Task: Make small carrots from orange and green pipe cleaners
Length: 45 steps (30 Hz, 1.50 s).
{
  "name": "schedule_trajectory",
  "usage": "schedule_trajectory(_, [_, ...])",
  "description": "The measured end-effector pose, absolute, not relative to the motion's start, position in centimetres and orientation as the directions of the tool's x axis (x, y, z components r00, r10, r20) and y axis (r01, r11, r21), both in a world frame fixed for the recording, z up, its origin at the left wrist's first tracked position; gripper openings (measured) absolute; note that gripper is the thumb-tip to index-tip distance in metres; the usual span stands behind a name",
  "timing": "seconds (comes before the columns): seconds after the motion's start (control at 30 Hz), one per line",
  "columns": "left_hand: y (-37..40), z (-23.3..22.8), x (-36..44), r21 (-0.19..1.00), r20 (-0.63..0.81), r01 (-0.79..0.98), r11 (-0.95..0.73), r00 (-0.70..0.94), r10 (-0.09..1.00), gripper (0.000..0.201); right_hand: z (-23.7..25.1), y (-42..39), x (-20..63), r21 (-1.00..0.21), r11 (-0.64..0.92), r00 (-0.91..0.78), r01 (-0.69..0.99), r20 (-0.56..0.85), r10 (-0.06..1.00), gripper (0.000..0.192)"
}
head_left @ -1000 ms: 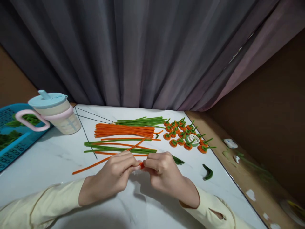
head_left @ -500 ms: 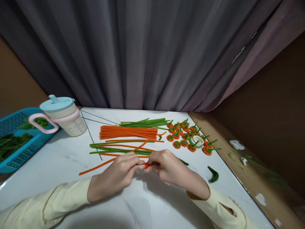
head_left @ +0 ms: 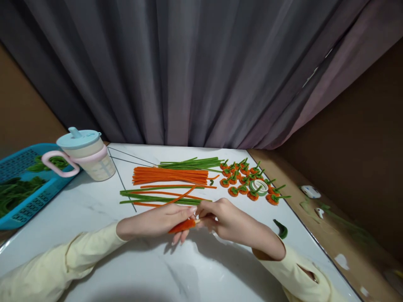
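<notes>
Far to my left a blue basket [head_left: 19, 209] sits at the table's edge with green stuff in it. Just right of it stands a cup [head_left: 90, 157] with a light blue lid and a pink handle, on the white table [head_left: 78, 209]. Two thin dark wires [head_left: 126, 157] run from behind the cup across the tabletop.

My left hand [head_left: 157, 221] lies low over the table in front of me, its sleeve pale yellow. Its fingers are pressed together around an orange pipe cleaner [head_left: 182, 226], which pokes out under my fingertips, short and thick where I hold it, just above the tabletop. My right hand [head_left: 226, 220] meets it from the other side: thumb and forefinger pinch the same orange piece at its right end, so both hands touch at that spot.

Beyond my hands lie loose green and orange stems [head_left: 160, 197], crossing one another. Farther back is a neat orange bundle [head_left: 170, 175], with a green bundle [head_left: 192, 162] just behind it.

To the right of the bundles is a cluster of small orange flowers [head_left: 245, 180] with green stalks, and a roll of tape [head_left: 258, 186] rests among them. A curled green scrap [head_left: 281, 229] lies alone near my right wrist. Off the table's right edge, on the brown surface, sits a small white thing [head_left: 311, 192].
</notes>
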<state>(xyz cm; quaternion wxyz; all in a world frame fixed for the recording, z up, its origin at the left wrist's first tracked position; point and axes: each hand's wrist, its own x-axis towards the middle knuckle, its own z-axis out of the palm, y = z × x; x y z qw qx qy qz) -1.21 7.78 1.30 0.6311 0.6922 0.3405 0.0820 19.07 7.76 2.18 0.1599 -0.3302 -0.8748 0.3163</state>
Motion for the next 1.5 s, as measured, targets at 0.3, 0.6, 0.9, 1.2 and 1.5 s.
schedule_trajectory(0.3, [7.4, -1.1, -1.4, 0.881, -0.408, 0.231, 0.414, 0.813, 0.416, 0.045, 2.2, 7.5, 19.5, -0.417, 0.719, -0.810, 0.555, -0.076, 0.581, 0.014])
schedule_trajectory(0.6, [7.1, -3.1, -0.5, 0.767, -0.623, 0.527, 0.367, 0.749, 0.227, 0.054, -6.8, 3.7, 21.7, 0.143, 0.869, -0.809, 0.474, 0.460, 0.366, 0.018])
schedule_trajectory(0.9, [8.2, -3.8, -0.6, 0.681, -0.667, 0.498, 0.537, 0.725, 0.173, 0.059, -4.9, 4.2, 25.4, 0.229, 0.789, -0.791, 0.570, 0.414, 0.451, 0.022])
schedule_trajectory(1.2, [9.8, -4.4, -1.7, 0.723, -0.555, 0.349, 0.596, 0.807, 0.202, 0.057, -3.5, -1.4, 36.3, 0.254, 0.118, -0.204, 0.960, 0.347, 0.915, 0.026])
schedule_trajectory(1.5, [10.3, -5.4, -1.9, 0.685, -0.507, 0.204, 0.699, 0.823, 0.256, 0.042, -4.6, -5.0, 38.4, 0.191, -0.308, 0.324, 0.932, -0.058, 0.944, 0.029])
